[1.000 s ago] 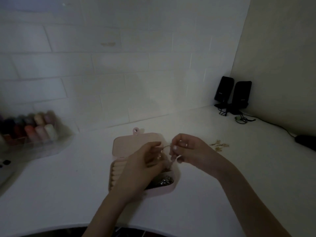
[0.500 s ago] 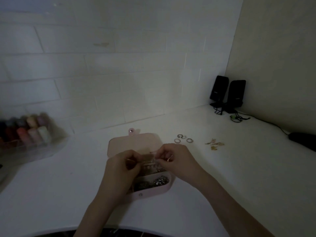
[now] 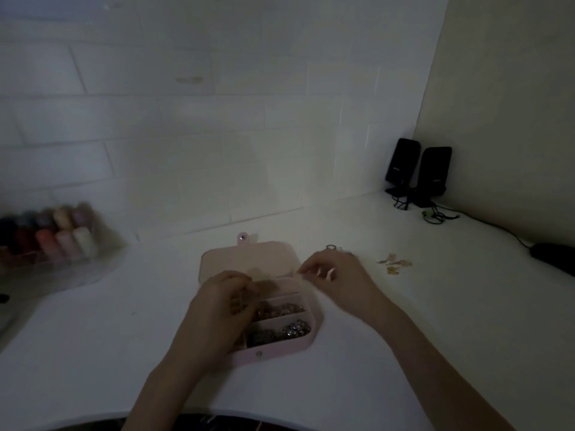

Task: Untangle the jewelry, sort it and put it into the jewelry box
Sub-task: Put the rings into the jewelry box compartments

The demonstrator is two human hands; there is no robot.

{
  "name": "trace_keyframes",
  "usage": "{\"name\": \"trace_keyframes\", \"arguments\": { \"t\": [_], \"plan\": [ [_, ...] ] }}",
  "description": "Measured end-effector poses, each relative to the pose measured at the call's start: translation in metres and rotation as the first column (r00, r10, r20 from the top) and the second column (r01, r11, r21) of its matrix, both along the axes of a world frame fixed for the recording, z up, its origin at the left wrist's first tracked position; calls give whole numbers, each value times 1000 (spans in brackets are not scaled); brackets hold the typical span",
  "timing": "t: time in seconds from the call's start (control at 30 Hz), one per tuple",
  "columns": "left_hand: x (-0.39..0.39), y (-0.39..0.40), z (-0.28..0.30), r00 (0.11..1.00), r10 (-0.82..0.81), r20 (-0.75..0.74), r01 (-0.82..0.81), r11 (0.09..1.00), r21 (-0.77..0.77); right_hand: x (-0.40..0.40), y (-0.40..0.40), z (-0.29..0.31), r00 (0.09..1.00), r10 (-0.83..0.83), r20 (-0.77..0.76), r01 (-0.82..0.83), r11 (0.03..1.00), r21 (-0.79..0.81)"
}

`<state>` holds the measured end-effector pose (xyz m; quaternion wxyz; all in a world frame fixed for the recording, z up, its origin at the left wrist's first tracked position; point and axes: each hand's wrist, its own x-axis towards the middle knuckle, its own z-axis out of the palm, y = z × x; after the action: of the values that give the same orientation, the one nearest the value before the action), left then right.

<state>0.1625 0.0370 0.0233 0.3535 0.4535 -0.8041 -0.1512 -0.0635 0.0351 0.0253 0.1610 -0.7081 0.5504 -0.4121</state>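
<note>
Spreading across the whole near view, the white curved-edged tabletop (image 3: 93,353) lies in dim light, and fine detail is hard to read. At its far left a clear plastic tray of coloured thread spools (image 3: 59,241) is blurred and cut off by the frame edge. Two black upright speakers (image 3: 418,171) stand in the far right corner. The pink hinged jewelry box (image 3: 249,262) sits open at the centre, its left half hidden under the left hand (image 3: 217,309). That hand's fingers curl down into the box; whether they grip anything I cannot tell. The right hand (image 3: 339,278) hovers over the box's far right corner, motion-blurred, fingers loosely curled, their hold unclear. A silvery heap of jewelry (image 3: 280,332) fills the near right compartment, pinkish pieces (image 3: 281,308) the one behind. Small gold pieces (image 3: 393,264) lie right of the box; metal rings (image 3: 331,247) peek out beyond the right hand.
</note>
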Motion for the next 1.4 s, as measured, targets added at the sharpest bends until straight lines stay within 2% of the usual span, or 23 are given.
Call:
{"name": "trace_keyframes", "arguments": {
  "t": [0.1,0.13,0.2,0.23,0.33,0.53,0.63,0.7,0.77,0.87,0.97,1.0,1.07,1.13,1.23,1.33,1.4],
  "plan": [
    [15,-7,-5,989,111,-102,-103,991,84,-41,-18,9,943,-332,-4,330,940,-89],
    [19,-10,-9,979,162,-126,-148,982,113,-55,-24,9,905,-418,-76,413,908,-71],
    [24,-15,-14,956,259,-135,-231,953,196,-78,-33,2,847,-469,-249,493,869,40],
    [24,-16,-17,950,274,-147,-233,941,247,-82,-37,-3,838,-460,-294,503,859,91],
    [20,-19,-24,934,270,-236,-175,918,357,-78,-41,-18,847,-454,-276,504,851,146],
    [9,-20,-33,903,304,-302,-170,901,399,-74,-54,-34,806,-485,-339,528,848,42],
    [-1,-19,-36,887,346,-306,-216,897,386,-74,-52,-33,828,-510,-233,523,852,-4],
    [-4,-19,-38,884,372,-285,-255,892,373,-61,-44,-25,892,-450,-51,446,892,-73],
    [-4,-18,-37,882,385,-271,-280,891,358,-35,-33,-13,974,-225,21,226,966,-124],
    [-3,-16,-36,875,389,-290,-279,892,355,5,-25,-9,988,77,-135,-95,986,-138],
    [-4,-14,-34,866,402,-297,-283,884,372,23,-30,-14,951,125,-282,-166,978,-126],
    [-4,-14,-34,863,405,-303,-283,883,375,25,-31,-15,953,149,-265,-181,978,-100],
    [-4,-14,-33,864,401,-305,-282,887,367,24,-27,-8,974,195,-118,-199,980,-27],
    [-4,-13,-32,868,400,-294,-286,887,363,12,-26,2,991,135,0,-134,990,-49],
    [-4,-13,-31,872,400,-282,-292,888,356,-26,-34,9,990,-86,109,101,986,-134],
    [-6,-12,-29,877,392,-278,-297,896,329,-62,-45,-8,924,-375,72,381,915,-132],
    [-6,-12,-29,875,393,-284,-297,897,329,-74,-51,-24,906,-423,-17,423,906,-19]
  ]
}}
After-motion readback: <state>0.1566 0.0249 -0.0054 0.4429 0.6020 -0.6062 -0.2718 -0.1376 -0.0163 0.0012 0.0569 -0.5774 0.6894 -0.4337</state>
